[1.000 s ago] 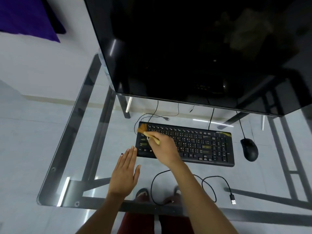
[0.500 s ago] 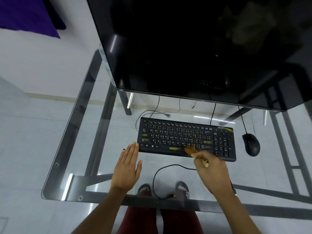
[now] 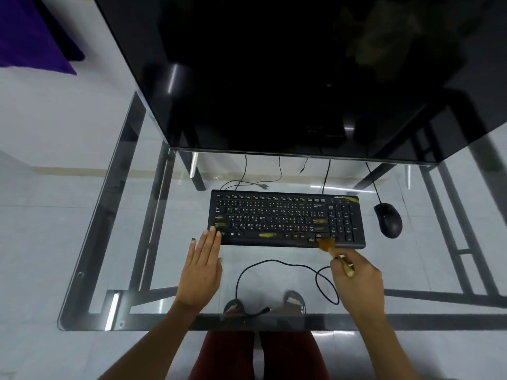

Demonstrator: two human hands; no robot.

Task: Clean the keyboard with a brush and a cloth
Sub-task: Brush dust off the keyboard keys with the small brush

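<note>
A black keyboard (image 3: pixel 285 219) with yellowish smears on several keys lies on the glass desk (image 3: pixel 115 242). My right hand (image 3: pixel 358 281) grips a small wooden brush (image 3: pixel 333 249); its orange bristles touch the keyboard's front edge, right of the space bar. My left hand (image 3: pixel 201 267) lies flat on the glass with fingers together, the fingertips touching the keyboard's front left corner. No cloth is in view.
A large dark monitor (image 3: pixel 274 72) overhangs the back of the desk. A black mouse (image 3: pixel 388 220) sits right of the keyboard. A loose black cable (image 3: pixel 263 263) loops on the glass between my hands. My legs and sandals show through the glass.
My right hand has swept the brush from the keyboard's top left corner across to its front right edge. My left hand has stayed flat at the front left corner.
</note>
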